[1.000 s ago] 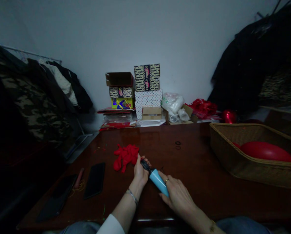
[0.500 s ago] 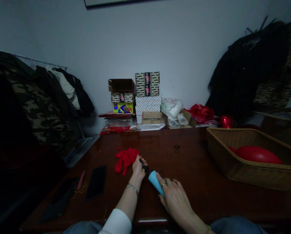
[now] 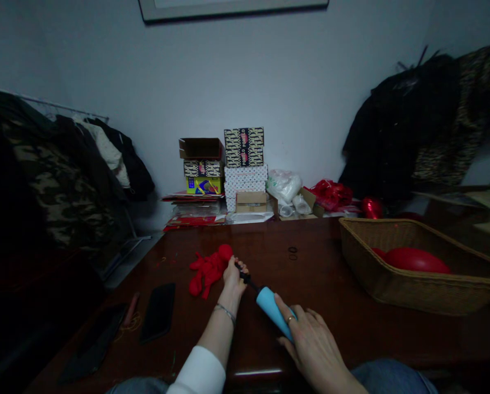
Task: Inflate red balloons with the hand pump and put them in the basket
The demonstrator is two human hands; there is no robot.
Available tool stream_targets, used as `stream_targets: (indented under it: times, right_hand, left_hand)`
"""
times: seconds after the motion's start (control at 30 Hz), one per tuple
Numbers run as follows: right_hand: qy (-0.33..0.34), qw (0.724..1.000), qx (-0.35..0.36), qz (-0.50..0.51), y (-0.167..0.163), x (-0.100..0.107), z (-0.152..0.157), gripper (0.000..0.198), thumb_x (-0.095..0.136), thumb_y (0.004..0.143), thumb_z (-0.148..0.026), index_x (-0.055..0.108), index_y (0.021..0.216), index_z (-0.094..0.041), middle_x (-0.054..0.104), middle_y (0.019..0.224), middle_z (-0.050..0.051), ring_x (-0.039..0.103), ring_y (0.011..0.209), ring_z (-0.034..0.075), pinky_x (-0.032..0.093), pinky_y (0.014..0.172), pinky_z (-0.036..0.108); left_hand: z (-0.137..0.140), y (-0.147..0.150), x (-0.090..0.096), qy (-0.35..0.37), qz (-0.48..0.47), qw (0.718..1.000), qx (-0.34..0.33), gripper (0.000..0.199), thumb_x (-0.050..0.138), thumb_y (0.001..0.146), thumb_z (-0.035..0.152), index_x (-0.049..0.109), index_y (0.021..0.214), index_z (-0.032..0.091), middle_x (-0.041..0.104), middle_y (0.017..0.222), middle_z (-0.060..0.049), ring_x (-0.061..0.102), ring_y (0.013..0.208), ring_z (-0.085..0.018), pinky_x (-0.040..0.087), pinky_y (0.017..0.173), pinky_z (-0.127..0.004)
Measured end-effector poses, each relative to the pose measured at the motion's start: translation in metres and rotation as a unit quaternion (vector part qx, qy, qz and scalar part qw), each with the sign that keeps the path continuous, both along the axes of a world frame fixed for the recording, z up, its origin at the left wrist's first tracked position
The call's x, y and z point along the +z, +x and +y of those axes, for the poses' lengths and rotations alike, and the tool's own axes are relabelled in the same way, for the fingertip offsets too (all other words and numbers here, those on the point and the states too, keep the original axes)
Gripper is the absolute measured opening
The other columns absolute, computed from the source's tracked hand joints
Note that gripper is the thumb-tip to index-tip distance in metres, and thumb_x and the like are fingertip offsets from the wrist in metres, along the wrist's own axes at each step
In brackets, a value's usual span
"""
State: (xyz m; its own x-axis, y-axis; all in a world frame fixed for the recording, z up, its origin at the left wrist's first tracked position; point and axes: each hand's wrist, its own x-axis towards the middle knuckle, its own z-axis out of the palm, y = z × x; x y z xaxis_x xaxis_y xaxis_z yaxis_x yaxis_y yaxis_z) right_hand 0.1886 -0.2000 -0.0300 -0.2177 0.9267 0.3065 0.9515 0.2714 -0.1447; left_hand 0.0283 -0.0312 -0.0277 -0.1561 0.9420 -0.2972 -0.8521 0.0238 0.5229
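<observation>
A balloon pump (image 3: 273, 311) with a light blue barrel and a black front end slants between my hands above the table. My left hand (image 3: 233, 275) is closed around its black front end. Just past those fingers bulges a small round red balloon (image 3: 225, 251), apparently on the pump's tip, though the join is hidden by my fingers. My right hand (image 3: 313, 339) wraps the rear of the blue barrel, thumb on top. A pile of limp red balloons (image 3: 204, 273) lies on the table beyond my left hand.
To the right stands a wicker basket (image 3: 401, 290) holding inflated red balloons (image 3: 417, 259). Two dark rings (image 3: 293, 253) lie mid-table. On the left are a black phone (image 3: 158, 312), another dark flat object (image 3: 93, 342) and a reddish stick (image 3: 130, 309). Stacked boxes (image 3: 245, 180) line the back.
My right hand has drawn the blue barrel back to the right, so more black rod shows. A rounded red balloon now swells at my left fingertips. The view has tilted slightly up.
</observation>
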Motion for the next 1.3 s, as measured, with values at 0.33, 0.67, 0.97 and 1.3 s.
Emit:
stream_targets:
  times: [0.33, 0.67, 0.97, 1.3]
  right_hand:
    - [-0.006, 0.999, -0.017, -0.052, -0.017, 0.009, 0.013, 0.065, 0.052, 0.078, -0.017, 0.032, 0.140, -0.020, 0.061, 0.094, 0.009, 0.059, 0.083, 0.023, 0.042, 0.084, 0.038]
    - [-0.002, 0.999, -0.026, -0.035, -0.024, 0.008, 0.027, 0.062, 0.055, 0.082, -0.028, 0.032, 0.139, -0.021, 0.062, 0.094, 0.008, 0.061, 0.075, 0.019, 0.039, 0.085, 0.038]
    - [-0.014, 1.000, 0.001, -0.008, -0.023, 0.010, 0.024, 0.058, 0.054, 0.082, -0.029, 0.036, 0.137, -0.022, 0.063, 0.094, 0.007, 0.061, 0.083, 0.020, 0.033, 0.094, 0.041]
    - [0.001, 0.999, 0.011, -0.034, -0.026, 0.009, 0.022, 0.061, 0.053, 0.082, -0.026, 0.033, 0.139, -0.018, 0.064, 0.090, 0.007, 0.062, 0.081, 0.019, 0.022, 0.105, 0.044]
  left_hand:
    - [-0.013, 0.010, -0.002, 0.003, 0.043, 0.999, -0.013, 0.024, 0.051, 0.087, 0.028, 0.044, 0.067, 0.016, 0.043, 0.050, 0.004, 0.041, 0.038, -0.006, 0.035, 0.038, -0.016]
    - [-0.022, 0.007, -0.002, -0.011, 0.013, 0.999, -0.029, 0.026, 0.052, 0.086, 0.036, 0.048, 0.070, 0.015, 0.052, 0.055, -0.001, 0.054, 0.048, -0.011, 0.046, 0.046, -0.021]
    - [-0.019, -0.004, -0.018, 0.048, -0.020, 0.997, -0.052, 0.021, 0.052, 0.087, 0.028, 0.054, 0.074, 0.012, 0.061, 0.071, -0.008, 0.063, 0.067, -0.016, 0.054, 0.066, -0.029]
    - [-0.018, -0.003, -0.016, 0.031, 0.040, 0.999, 0.015, 0.025, 0.054, 0.086, 0.029, 0.042, 0.067, 0.017, 0.043, 0.052, 0.004, 0.040, 0.039, -0.005, 0.033, 0.035, -0.015]
